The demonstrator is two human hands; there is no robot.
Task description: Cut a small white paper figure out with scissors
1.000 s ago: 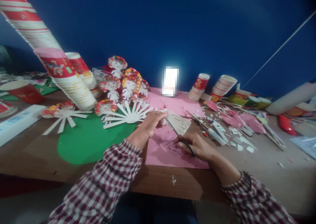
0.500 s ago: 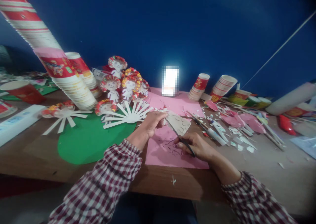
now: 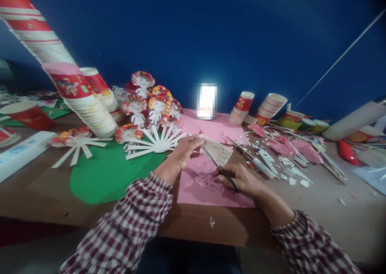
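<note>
My left hand (image 3: 187,150) pinches the left end of a pale piece of paper (image 3: 222,153) with dark lines drawn on it. In my right hand (image 3: 239,178) is a pair of dark scissors (image 3: 224,173), my fingers closed round the handles. The blades point up and left, along the near edge of the pale paper, their tips close to my left fingertips. Whether the blades are parted I cannot tell. Beneath both hands lies a pink sheet (image 3: 193,193) with dark pen strokes.
Left of my hands are a green paper shape (image 3: 102,177), a fan of white strips (image 3: 161,145) and paper dolls (image 3: 158,109). A tall leaning stack of paper cups (image 3: 72,85) stands farther left. Pens (image 3: 262,165), paper scraps (image 3: 291,180) and shorter cup stacks (image 3: 271,105) are on the right.
The view has shifted very slightly. Both hands, the scissors and the pale paper keep nearly the same places.
</note>
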